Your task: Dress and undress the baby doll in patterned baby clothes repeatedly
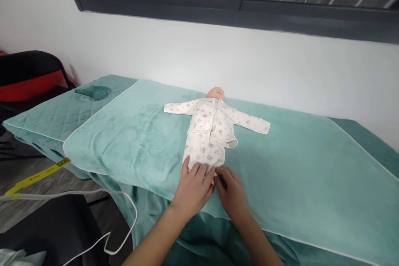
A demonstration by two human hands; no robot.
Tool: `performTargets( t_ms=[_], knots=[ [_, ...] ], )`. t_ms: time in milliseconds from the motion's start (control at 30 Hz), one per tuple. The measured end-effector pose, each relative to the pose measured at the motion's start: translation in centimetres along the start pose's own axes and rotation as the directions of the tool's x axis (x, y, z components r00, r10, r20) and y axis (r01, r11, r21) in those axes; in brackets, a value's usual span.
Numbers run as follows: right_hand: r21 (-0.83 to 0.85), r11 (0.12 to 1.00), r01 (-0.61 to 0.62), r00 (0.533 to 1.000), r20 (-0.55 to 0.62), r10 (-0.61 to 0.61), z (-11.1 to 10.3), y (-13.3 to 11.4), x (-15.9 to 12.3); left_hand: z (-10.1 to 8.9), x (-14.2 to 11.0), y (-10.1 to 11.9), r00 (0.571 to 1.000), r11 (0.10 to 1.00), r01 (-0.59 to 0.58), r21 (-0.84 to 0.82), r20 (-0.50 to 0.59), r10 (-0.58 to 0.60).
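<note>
A baby doll (216, 92) lies on its back on the green bed cover, its head toward the wall. It wears a white printed baby top (202, 117) with the long sleeves spread out to both sides. White printed baby trousers (204, 147) cover its legs. My left hand (192, 185) rests over the lower end of the trousers, its fingers curled onto the cloth. Beside it, my right hand (232, 191) pinches the trouser hem at the right. The doll's feet are mostly hidden behind my hands.
The green bed cover (296, 166) drapes over the near edge. A face hole (93, 92) is at the bed's left end. A white cable (132, 203) and a yellow strap (39, 176) hang at the lower left. Chairs (34, 70) stand left; a wall (149, 45) borders the far side.
</note>
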State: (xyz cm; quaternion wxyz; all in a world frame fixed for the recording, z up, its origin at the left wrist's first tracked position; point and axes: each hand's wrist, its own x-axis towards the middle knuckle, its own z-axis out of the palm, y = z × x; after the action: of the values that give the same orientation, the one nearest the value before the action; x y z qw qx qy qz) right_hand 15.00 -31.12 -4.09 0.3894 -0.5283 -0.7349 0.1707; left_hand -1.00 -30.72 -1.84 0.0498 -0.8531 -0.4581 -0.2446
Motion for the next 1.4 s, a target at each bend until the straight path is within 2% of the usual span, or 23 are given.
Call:
performTargets(
  t_ms=[100,200,300,400,533,633,700,967,1200,1400],
  knots=[
    [-0.035,0.999,0.020,0.999,-0.033,-0.021,-0.2,0.4,-0.2,0.4,-0.1,0.2,0.997,0.996,0.046,-0.073,-0.064,-0.050],
    [-0.158,0.988,0.001,0.998,-0.062,-0.011,-0.1,0.5,-0.1,0.8,0.0,0.5,0.980,0.976,0.123,-0.181,-0.135,-0.148],
    [-0.241,0.970,-0.002,0.998,-0.062,-0.013,0.0,0.5,0.1,1.0,0.2,0.7,0.967,0.960,0.165,-0.226,-0.155,-0.202],
    [-0.205,0.979,0.003,0.999,-0.052,-0.014,-0.1,0.4,0.1,0.8,0.1,0.5,0.977,0.959,0.155,-0.237,-0.110,-0.185],
    [-0.091,0.995,0.034,0.999,0.038,-0.031,-0.7,-0.1,-1.3,0.1,-0.4,-0.3,0.991,0.959,0.114,-0.259,-0.036,-0.128],
    [-0.018,0.999,0.026,0.998,0.050,-0.026,-1.0,-0.7,-2.7,-0.5,-0.7,-0.9,0.997,0.936,0.083,-0.342,0.022,-0.080],
    [0.018,1.000,0.010,0.999,0.039,-0.011,-1.1,-1.1,-3.3,-0.7,-0.6,-1.0,0.995,0.904,0.095,-0.417,0.036,-0.089],
    [0.018,0.999,-0.047,0.999,-0.007,0.047,-0.5,-0.9,-3.3,-1.0,-0.2,-1.7,0.984,0.812,0.156,-0.563,0.012,-0.180],
    [0.031,0.999,0.023,1.000,0.014,-0.023,-1.2,-1.6,-2.7,-1.0,-0.7,-1.7,0.994,0.842,0.097,-0.531,0.015,-0.105],
    [0.025,0.997,0.074,0.997,0.027,-0.075,-1.1,-1.5,-2.5,-1.1,-0.6,-2.0,0.992,0.828,0.093,-0.553,-0.024,-0.127]
  ],
)
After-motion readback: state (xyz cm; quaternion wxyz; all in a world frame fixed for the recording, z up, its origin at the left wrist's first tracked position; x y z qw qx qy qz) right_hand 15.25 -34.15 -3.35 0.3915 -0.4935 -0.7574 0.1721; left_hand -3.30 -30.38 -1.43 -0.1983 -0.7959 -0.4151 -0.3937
